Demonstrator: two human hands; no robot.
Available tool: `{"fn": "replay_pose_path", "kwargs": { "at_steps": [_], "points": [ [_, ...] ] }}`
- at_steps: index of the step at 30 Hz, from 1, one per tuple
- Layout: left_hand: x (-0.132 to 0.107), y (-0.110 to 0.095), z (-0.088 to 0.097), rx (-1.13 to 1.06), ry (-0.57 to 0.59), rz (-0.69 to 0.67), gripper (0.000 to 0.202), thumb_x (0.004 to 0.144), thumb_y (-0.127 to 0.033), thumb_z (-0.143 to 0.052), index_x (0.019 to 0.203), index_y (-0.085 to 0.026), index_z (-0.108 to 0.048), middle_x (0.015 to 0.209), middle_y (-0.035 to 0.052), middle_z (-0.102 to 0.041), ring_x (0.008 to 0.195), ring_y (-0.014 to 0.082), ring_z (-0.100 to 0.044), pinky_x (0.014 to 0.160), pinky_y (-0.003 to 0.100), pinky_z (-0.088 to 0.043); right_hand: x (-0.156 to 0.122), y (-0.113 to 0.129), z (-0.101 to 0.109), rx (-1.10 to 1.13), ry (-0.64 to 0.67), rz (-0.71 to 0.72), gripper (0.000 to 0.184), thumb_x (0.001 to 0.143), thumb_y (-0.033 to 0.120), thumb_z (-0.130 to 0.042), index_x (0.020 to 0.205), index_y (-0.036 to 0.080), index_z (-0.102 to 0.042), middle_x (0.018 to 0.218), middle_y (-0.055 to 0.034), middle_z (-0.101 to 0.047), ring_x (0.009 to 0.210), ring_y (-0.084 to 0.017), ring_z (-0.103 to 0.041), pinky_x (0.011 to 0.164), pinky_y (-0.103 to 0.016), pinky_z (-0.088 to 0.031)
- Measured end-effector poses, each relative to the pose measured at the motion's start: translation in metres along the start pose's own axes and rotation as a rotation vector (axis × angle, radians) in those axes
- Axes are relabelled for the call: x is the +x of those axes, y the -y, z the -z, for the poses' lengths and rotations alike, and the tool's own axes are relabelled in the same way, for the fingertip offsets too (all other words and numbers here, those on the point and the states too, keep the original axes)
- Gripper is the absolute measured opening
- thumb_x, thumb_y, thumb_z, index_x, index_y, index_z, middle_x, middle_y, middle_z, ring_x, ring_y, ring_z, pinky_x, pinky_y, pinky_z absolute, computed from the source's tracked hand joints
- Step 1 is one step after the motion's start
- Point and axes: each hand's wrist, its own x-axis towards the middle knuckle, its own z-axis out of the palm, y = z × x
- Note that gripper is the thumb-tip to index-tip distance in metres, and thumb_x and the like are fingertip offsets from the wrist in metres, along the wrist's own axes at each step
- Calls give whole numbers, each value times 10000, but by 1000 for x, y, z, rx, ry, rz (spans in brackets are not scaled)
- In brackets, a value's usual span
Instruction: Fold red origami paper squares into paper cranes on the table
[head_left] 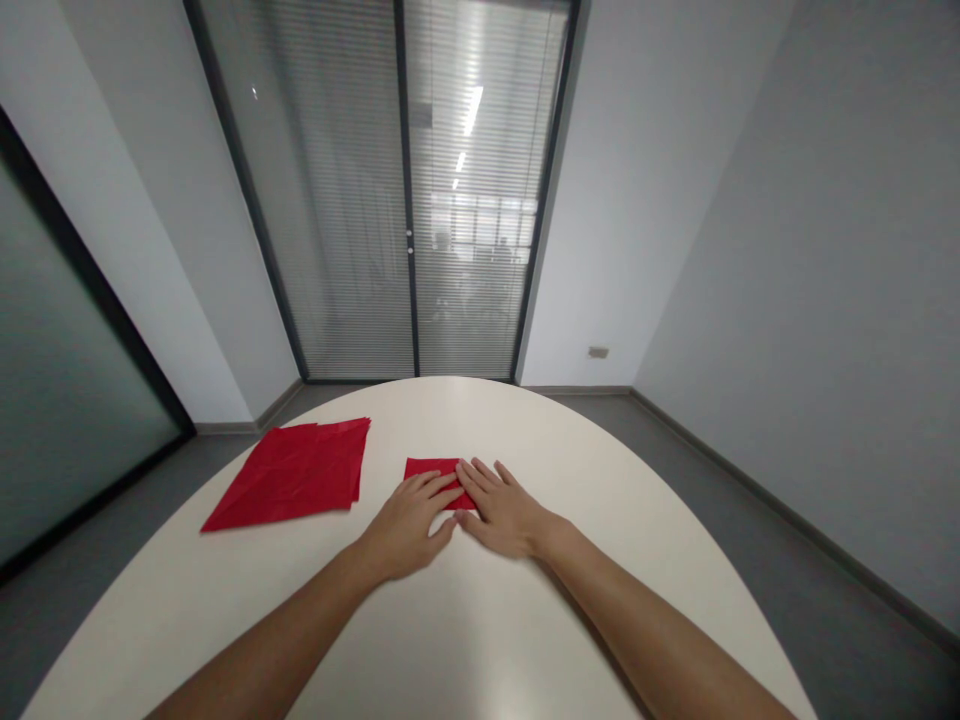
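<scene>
A small folded piece of red paper point(426, 468) lies on the white round table point(480, 620) in front of me. My left hand point(409, 520) rests flat on its near edge, fingers stretched out over it. My right hand point(501, 508) lies flat beside it, fingers spread and pressing on the paper's right part. The two hands touch at the thumbs. Most of the paper's near right part is hidden under my fingers.
A stack of larger red paper sheets point(294, 484) lies flat on the table to the left of my hands. Beyond the table's far edge stand glass doors with blinds point(405, 200), with grey floor and walls on both sides.
</scene>
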Motion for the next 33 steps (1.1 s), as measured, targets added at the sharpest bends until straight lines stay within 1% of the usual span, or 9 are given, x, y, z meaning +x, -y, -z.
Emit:
{"fn": "replay_pose_path", "kwargs": {
  "at_steps": [6,13,17,19,22,25,28,30,33],
  "points": [
    [0,2,-5,94,-109,166,421,941,-276,-491,1335,-196,-614,1398,122,-602,1300,323,-526,1093,537,-399,1,-1,2,1,10,-21,749,984,604,-351,1581,172,-220,1631,-106,-185,1525,-330,-110,1223,-558,-37],
    [-1,1,-2,56,-161,143,400,925,-327,-542,1293,-208,-645,1351,128,-632,1238,326,-555,1080,549,-393,0,-9,7,13,-11,-10,792,946,695,-367,1574,228,-251,1628,-91,-227,1525,-339,-100,1218,-563,-16],
    [-1,3,-1,62,-176,148,364,936,-332,-527,1244,-204,-672,1295,121,-661,1194,315,-576,1066,540,-412,-1,-11,7,11,-43,28,791,936,691,-407,1566,230,-280,1617,-102,-272,1516,-347,-149,1213,-575,-54],
    [0,4,-2,52,-190,155,336,939,-320,-518,1205,-206,-690,1246,119,-682,1156,303,-594,1052,534,-430,1,-14,7,16,-72,36,689,973,632,-386,1547,254,-335,1605,-87,-316,1503,-338,-204,1208,-576,-91],
    [0,6,-2,36,-206,149,308,936,-298,-522,1174,-218,-700,1217,109,-688,1133,288,-601,1060,528,-430,4,-21,4,32,-135,26,501,1040,460,-306,1476,278,-472,1563,-69,-408,1448,-302,-339,1189,-556,-190],
    [-1,6,-4,32,-205,137,306,927,-281,-528,1178,-221,-693,1236,111,-673,1146,292,-590,1071,537,-425,8,-28,1,62,-221,52,431,1001,309,-417,1399,249,-572,1489,-89,-512,1372,-283,-444,1160,-515,-282],
    [-3,8,-6,29,-205,154,331,903,-263,-551,1206,-215,-672,1319,131,-615,1214,317,-550,1069,547,-434,10,-30,-1,154,-310,77,467,878,205,-572,1342,226,-617,1368,-101,-621,1284,-282,-526,1133,-481,-341],
    [-4,9,-8,41,-219,187,375,882,-258,-573,1247,-204,-642,1426,145,-530,1314,348,-476,1089,564,-415,11,-29,-2,283,-361,73,516,810,165,-624,1323,222,-618,1305,-99,-652,1207,-270,-575,1093,-453,-398],
    [-3,11,-12,47,-256,243,496,865,-276,-599,1349,-184,-551,1566,164,-353,1429,385,-342,1118,582,-380,13,-28,-3,543,-411,14,557,787,150,-627,1336,226,-575,1261,-93,-648,1029,-219,-637,934,-390,-511]
  ]
}}
